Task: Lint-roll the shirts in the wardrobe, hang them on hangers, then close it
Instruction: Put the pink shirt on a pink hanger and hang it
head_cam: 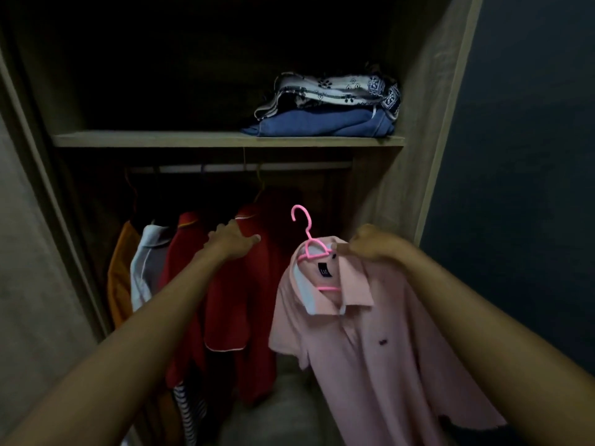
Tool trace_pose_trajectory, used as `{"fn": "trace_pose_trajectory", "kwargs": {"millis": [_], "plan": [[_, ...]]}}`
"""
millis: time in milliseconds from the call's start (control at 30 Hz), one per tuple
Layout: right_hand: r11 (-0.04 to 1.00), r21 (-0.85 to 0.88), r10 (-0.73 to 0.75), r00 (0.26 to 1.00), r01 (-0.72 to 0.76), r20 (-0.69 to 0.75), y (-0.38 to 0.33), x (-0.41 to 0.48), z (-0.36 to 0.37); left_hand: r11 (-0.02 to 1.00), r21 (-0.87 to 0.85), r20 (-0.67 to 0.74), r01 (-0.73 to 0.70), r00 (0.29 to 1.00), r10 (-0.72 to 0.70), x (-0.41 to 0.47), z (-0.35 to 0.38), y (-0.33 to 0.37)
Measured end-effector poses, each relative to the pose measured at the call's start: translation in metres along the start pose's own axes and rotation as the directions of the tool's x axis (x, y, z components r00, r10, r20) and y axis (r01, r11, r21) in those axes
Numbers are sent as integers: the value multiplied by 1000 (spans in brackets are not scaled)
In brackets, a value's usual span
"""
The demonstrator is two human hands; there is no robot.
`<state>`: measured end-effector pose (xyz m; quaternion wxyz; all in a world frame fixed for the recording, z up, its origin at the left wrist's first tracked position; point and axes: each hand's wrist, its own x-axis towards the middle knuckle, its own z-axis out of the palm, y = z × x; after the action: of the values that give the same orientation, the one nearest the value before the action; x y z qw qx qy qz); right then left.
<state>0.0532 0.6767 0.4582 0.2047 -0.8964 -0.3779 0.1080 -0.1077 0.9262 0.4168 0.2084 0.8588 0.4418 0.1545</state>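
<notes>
A pale pink polo shirt (pixel 363 342) hangs on a pink plastic hanger (pixel 308 239), held below the rail (pixel 238 168) of the open wardrobe. My right hand (pixel 373 244) grips the shirt's collar and the hanger's shoulder. My left hand (pixel 233 238) rests flat, fingers together, on the shoulder of a red shirt (pixel 251 304) hanging on the rail. The pink hanger's hook is free, pointing up, not on the rail.
On the rail also hang an orange shirt (pixel 119 275), a white and grey shirt (pixel 145 262) and another red shirt (pixel 183 252). Folded clothes (pixel 325 104) lie on the shelf (pixel 145 139) above. The wardrobe's right side panel (pixel 428 123) stands near my right hand.
</notes>
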Motion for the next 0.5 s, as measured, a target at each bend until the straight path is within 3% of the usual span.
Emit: {"fn": "trace_pose_trajectory", "kwargs": {"millis": [133,233,300,500], "plan": [[936,345,89,996,-72,-33,7,31,12,999,-37,-38,-9,999,7,12,14,4],[748,659,141,989,-82,-38,6,44,22,995,74,-155,-62,985,73,15,18,11],[677,736,130,988,-27,-84,2,54,28,988,115,-191,-98,974,119,18,21,17],[610,781,164,942,136,-292,-12,85,32,983,123,-233,-135,959,161,24,31,39]]}}
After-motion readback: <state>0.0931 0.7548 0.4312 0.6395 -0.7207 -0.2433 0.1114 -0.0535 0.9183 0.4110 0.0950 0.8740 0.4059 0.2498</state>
